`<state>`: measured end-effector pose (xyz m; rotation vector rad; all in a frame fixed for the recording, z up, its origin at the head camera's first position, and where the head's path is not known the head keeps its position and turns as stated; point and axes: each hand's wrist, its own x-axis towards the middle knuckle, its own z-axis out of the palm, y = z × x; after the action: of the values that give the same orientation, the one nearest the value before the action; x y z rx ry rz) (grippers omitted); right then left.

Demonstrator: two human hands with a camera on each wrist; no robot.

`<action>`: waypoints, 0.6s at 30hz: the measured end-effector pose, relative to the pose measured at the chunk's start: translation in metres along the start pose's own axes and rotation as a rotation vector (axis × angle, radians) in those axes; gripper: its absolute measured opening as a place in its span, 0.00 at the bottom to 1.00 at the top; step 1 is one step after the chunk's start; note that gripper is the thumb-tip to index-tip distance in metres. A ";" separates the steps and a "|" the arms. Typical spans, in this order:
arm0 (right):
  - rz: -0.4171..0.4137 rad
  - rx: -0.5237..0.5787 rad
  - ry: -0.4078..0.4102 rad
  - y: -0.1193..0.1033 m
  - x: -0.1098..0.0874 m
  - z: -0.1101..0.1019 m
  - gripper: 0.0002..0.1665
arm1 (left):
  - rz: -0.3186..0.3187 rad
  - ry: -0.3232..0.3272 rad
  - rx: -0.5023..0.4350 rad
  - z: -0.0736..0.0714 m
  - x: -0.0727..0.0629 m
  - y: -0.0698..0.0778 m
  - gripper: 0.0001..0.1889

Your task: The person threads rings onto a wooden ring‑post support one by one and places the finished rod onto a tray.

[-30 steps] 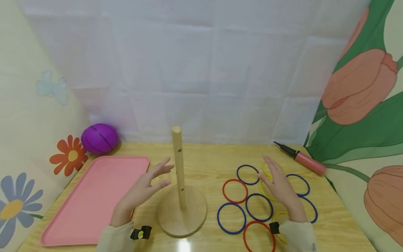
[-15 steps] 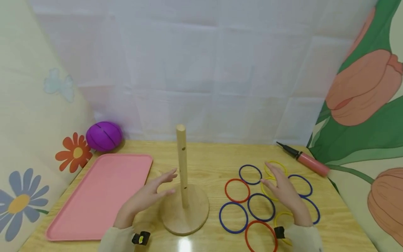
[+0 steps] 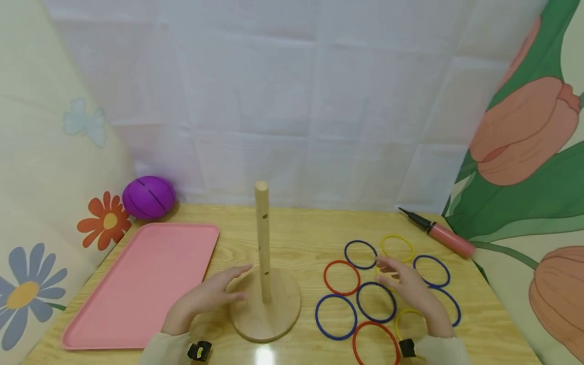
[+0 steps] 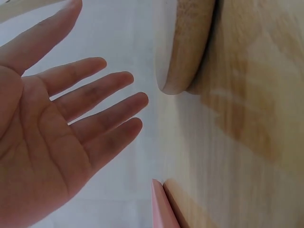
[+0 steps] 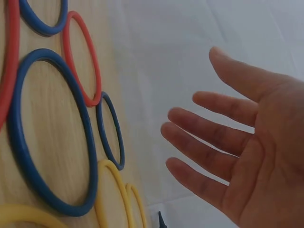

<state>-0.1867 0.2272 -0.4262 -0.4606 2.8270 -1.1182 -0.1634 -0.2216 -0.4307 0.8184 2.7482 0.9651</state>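
Slightly lower than half a second ago, the left hand (image 3: 210,297) hovers between the tray (image 3: 141,284) and the peg (image 3: 263,238); the right hand (image 3: 410,290) has dropped as well, so that the far yellow ring (image 3: 396,235), partly covered then, now shows whole.

The left fingers are loosely straight with the thumb spread, grasping nothing. From the head they overlap the edge of the base (image 3: 283,319); the left wrist view shows them apart from it. The peg stands upright on this round base, left of all the rings.

The right fingers are relaxed, a little bent, and likewise hold nothing. They hang above the table (image 3: 310,228), hiding part of a second yellow ring (image 5: 107,163). A third yellow ring (image 3: 408,310) lies near the right sleeve (image 3: 440,350), partly hidden. Five blue rings (image 3: 317,317) and two red rings (image 3: 324,276) lie flat around these, several touching.

Behind the rings, to the right, lies a pump (image 3: 449,240); a purple ball (image 3: 148,197) rests beyond the tray.
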 end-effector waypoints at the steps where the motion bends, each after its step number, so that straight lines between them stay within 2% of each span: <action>1: 0.002 0.008 -0.019 0.001 0.000 0.001 0.29 | 0.000 0.000 0.008 0.001 0.000 -0.001 0.36; 8: -0.050 0.010 -0.106 0.007 -0.001 0.009 0.22 | -0.002 -0.022 0.019 0.004 0.000 -0.005 0.37; 15: 0.107 -0.108 -0.051 0.010 -0.002 0.012 0.22 | -0.038 -0.037 -0.014 0.007 -0.003 -0.009 0.39; 18: 0.149 -0.169 -0.046 0.012 -0.002 0.012 0.21 | -0.053 -0.045 -0.027 0.007 -0.004 -0.009 0.39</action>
<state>-0.1862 0.2280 -0.4435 -0.2761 2.8728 -0.8357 -0.1620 -0.2258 -0.4426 0.7501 2.6984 0.9604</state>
